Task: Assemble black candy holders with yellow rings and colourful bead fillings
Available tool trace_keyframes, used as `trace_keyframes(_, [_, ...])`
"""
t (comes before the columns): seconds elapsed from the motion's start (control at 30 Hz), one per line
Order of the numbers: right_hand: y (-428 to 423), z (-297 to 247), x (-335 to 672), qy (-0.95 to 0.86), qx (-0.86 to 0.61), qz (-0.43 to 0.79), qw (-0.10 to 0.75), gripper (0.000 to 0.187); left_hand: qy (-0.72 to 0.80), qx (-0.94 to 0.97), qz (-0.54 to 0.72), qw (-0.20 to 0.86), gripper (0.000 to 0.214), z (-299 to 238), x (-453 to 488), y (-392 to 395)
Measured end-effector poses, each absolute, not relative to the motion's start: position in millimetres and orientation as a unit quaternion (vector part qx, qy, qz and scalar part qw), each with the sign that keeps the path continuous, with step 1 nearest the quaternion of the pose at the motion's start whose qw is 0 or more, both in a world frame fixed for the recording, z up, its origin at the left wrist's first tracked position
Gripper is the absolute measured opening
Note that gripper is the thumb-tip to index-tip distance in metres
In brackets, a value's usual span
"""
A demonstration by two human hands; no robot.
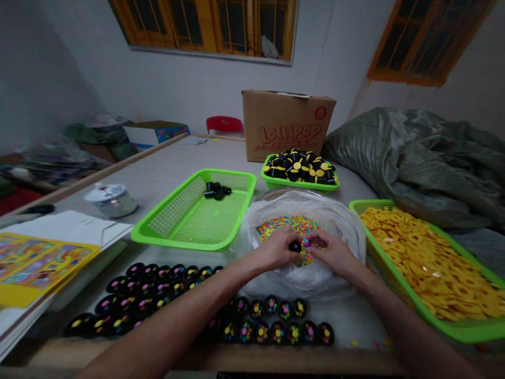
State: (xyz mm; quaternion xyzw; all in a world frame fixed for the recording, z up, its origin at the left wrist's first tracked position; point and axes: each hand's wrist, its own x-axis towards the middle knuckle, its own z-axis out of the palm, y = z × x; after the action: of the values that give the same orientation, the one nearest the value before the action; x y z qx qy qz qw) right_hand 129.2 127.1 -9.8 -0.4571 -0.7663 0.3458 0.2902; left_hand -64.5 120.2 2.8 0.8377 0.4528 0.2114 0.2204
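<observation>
My left hand (279, 248) grips a small black plastic cup (294, 246), its round end turned toward me. Close beside it, my right hand (330, 250) has its fingertips drawn together near a spot of pink; what they pinch is too small to name. Both hands are over a bowl lined with a white plastic bag (256, 281), full of small multicoloured candies (290, 223). Toward the table's front edge stand rows of black cups (262, 331) with coloured candies in them, partly hidden by my left forearm.
A green basket (183, 245) holds a few black pieces. Behind the bowl, another basket (302, 184) carries black-and-yellow pieces before a cardboard box (288, 123). Yellow rings fill the right basket (450, 329). Printed sheets (43, 263) and a white tub (112, 200) are at left.
</observation>
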Motion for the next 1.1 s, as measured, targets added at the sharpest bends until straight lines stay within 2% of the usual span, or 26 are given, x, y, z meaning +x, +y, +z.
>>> trace_keyframes(0.13, [117.3,-3.9,134.4,-0.828,-0.446,0.185,0.285,0.017,0.458,0.847,0.177,0.201,0.025,-0.4,-56.5,120.7])
trace_keyframes(0.3, [107.0,2.7,129.7,-0.887,-0.411,-0.014,0.212,0.024,0.452,0.851,0.17,0.205,0.027,-0.1,-55.7,120.3])
trace_keyframes(0.4, [102.2,5.8,125.6,-0.903,-0.372,-0.102,0.191,0.03,0.458,0.849,0.167,0.206,0.022,-1.3,-55.4,120.2])
trace_keyframes(0.47, [100.0,6.9,124.3,-0.905,-0.35,-0.129,0.206,0.031,0.457,0.848,0.172,0.207,0.021,-2.0,-55.6,119.8])
trace_keyframes(0.6, [102.0,4.3,127.2,-0.894,-0.354,-0.093,0.258,0.031,0.453,0.851,0.179,0.197,0.021,-2.2,-56.7,118.3])
trace_keyframes(0.73, [116.2,-8.6,135.5,-0.849,-0.43,0.046,0.304,0.021,0.442,0.855,0.192,0.192,0.02,-5.9,-54.9,119.1])
trace_keyframes(0.87, [128.4,-24.0,141.7,-0.773,-0.501,0.167,0.351,0.027,0.439,0.826,0.287,0.209,0.021,-8.0,-53.7,121.0])
trace_keyframes(1.0, [126.7,-25.9,141.5,-0.773,-0.524,0.171,0.315,0.029,0.462,0.75,0.389,0.27,0.029,19.3,-78.4,106.7])
trace_keyframes(1.1, [123.9,-25.4,141.9,-0.787,-0.528,0.148,0.281,0.03,0.494,0.73,0.381,0.28,0.031,52.0,-111.5,76.6])
